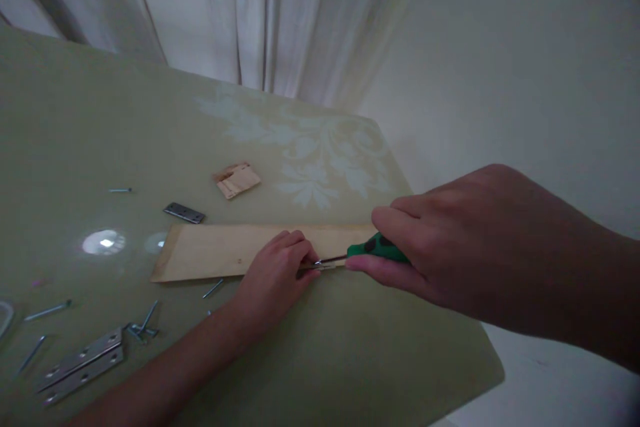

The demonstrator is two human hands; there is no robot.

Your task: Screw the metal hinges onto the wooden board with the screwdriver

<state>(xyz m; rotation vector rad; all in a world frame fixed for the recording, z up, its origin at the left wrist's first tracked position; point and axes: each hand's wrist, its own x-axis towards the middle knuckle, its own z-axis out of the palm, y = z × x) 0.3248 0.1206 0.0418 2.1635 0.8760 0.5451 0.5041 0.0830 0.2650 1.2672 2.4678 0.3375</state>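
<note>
A long pale wooden board [220, 250] lies flat on the green table [100, 120]. My left hand [277, 273] rests on the board's near edge with its fingers curled, pinching something small at the screwdriver's tip that I cannot make out. My right hand [450, 240] is closed round the green handle of a screwdriver [373, 248]. Its thin metal shaft points left and meets the fingers of my left hand at the board's edge.
A small metal hinge [184, 213] and a small wood piece [238, 180] lie beyond the board. A larger hinge [80, 367] and several loose screws [47, 311] lie at the near left. The table's right edge [450, 293] drops to a pale floor. Curtains hang behind.
</note>
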